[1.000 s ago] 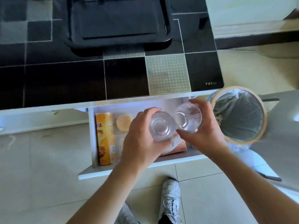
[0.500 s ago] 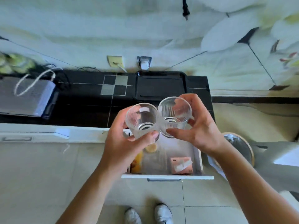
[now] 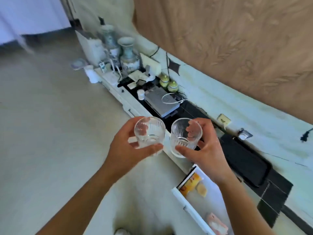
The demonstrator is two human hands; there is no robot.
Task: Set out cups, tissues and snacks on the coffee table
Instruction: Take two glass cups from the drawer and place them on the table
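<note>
I hold two clear ribbed glass cups upright in front of me, side by side and slightly apart. My left hand grips the left glass cup. My right hand grips the right glass cup. Both cups look empty. Below my right arm the white drawer stands open, with an orange snack pack, a round yellow snack and a pink tissue pack inside. No coffee table is in view.
A long low cabinet with a black top runs along the wall, carrying porcelain vases, small green jars, a grey box and a black tray. Pale tiled floor spreads to the left.
My view has swung left from the drawer to along the cabinet. Both hands have lifted the cups out of the drawer and now carry them upright, slightly further apart.
</note>
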